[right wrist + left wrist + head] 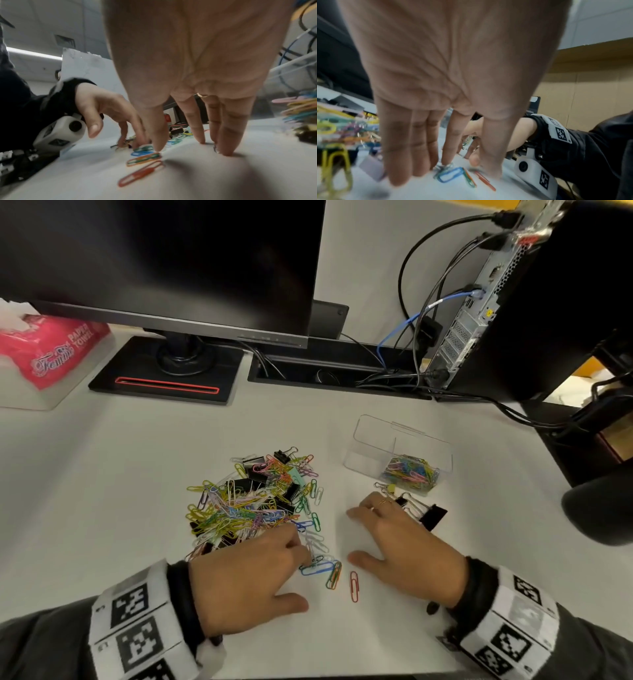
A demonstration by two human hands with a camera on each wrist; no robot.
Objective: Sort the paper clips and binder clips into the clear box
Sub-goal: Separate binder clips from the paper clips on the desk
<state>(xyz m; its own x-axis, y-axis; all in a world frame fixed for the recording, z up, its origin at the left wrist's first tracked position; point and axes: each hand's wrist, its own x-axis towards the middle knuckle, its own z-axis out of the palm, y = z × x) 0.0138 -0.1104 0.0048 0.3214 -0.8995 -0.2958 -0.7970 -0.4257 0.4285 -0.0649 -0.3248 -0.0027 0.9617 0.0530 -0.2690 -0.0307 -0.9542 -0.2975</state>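
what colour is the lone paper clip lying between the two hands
Red-orange. The lone paper clip shows best in the right wrist view.

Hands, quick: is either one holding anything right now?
Left hand: open, fingers touching loose paper clips, gripping nothing.
Right hand: open, fingers straight on the table, holding nothing.

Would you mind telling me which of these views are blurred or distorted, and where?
Head view: fairly sharp, wide-angle bending at the monitor. Left wrist view: the left hand and the clip pile are soft. Right wrist view: the red paper clip is fairly crisp; the right hand casts a shadow.
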